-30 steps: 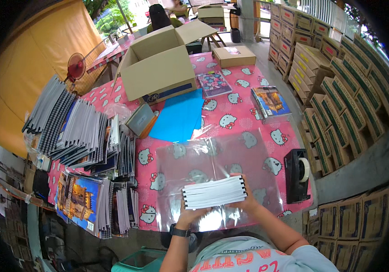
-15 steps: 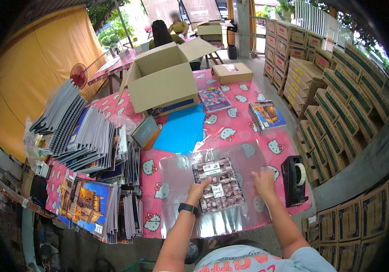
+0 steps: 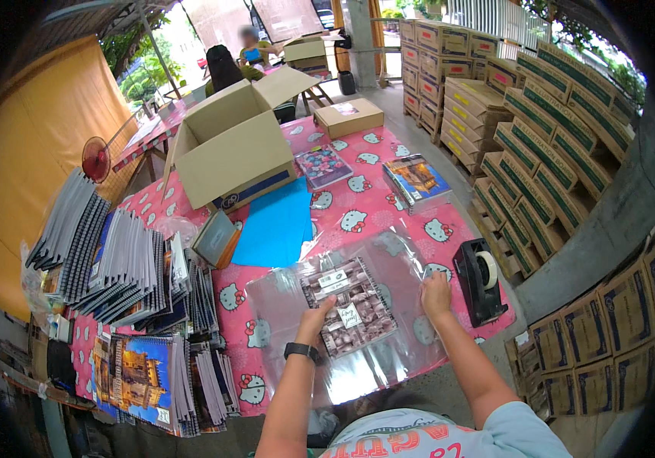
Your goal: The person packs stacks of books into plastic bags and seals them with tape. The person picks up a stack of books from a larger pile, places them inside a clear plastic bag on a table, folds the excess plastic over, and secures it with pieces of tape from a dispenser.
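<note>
1. Since a second ago, the stack of white-edged pages held upright between both hands near the lower middle of the frame lies flat as a spiral-bound notebook (image 3: 349, 307) with a brown patterned cover face up; half a second ago the hands were already on it, and they have hardly shifted.
2. That change reads as the notebook now sitting on or inside the clear plastic sleeve (image 3: 358, 359) spread over the table; whether it is inside the sleeve or only on top I cannot tell through the glare.
3. Left hand (image 3: 317, 319), with a dark watch on the wrist, rests fingertips-down at the notebook's lower left edge, fingers together rather than spread.
4. Right hand (image 3: 436, 293) presses down on the sleeve's right border, just right of the notebook and apart from it; it seems to pinch the plastic edge, though the grip is too small to be sure.
5. Materials: the sleeve is glossy, wrinkled and see-through; the tablecloth (image 3: 388, 210) is pink with a white cartoon print; a flat blue sheet (image 3: 275, 227) lies above the sleeve.
6. Left of frame, fanned stacks of notebooks (image 3: 125, 263) show wire spines; an open cardboard box (image 3: 230, 149) stands at upper middle, and a black tape dispenser (image 3: 480, 281) sits just right of the right hand.
</note>
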{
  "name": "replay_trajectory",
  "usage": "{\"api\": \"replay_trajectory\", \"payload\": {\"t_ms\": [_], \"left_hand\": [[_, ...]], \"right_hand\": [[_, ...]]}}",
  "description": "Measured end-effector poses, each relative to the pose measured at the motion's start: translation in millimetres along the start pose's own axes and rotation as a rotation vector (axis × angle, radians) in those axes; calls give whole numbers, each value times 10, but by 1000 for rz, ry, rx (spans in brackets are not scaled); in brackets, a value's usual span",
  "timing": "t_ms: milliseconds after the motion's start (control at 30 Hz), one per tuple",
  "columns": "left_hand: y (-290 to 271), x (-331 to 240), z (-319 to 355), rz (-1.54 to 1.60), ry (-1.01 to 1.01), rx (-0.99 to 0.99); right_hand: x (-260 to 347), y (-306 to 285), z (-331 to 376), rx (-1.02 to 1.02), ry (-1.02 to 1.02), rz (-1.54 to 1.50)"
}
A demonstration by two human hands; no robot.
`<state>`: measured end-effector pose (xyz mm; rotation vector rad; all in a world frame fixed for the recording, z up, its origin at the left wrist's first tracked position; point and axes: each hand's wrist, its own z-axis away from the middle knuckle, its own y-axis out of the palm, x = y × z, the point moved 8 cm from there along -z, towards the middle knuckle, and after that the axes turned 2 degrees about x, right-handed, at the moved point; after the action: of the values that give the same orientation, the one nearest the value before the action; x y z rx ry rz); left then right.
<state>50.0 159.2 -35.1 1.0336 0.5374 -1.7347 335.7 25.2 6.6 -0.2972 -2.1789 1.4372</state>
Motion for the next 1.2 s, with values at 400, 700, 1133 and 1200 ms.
{"api": "replay_trajectory", "payload": {"t_ms": [400, 700, 1133, 1200], "left_hand": [[-104, -73, 95, -29, 95, 68], [-258, -454, 305, -878, 382, -414], [17, -306, 537, -588, 460, -413], [69, -297, 526, -556, 517, -411]], "right_hand": [[-479, -376, 238, 228, 298, -284], [680, -645, 225, 112, -126, -247], [1348, -823, 788, 563, -289, -122], [1060, -753, 1154, 777, -295, -213]]}}
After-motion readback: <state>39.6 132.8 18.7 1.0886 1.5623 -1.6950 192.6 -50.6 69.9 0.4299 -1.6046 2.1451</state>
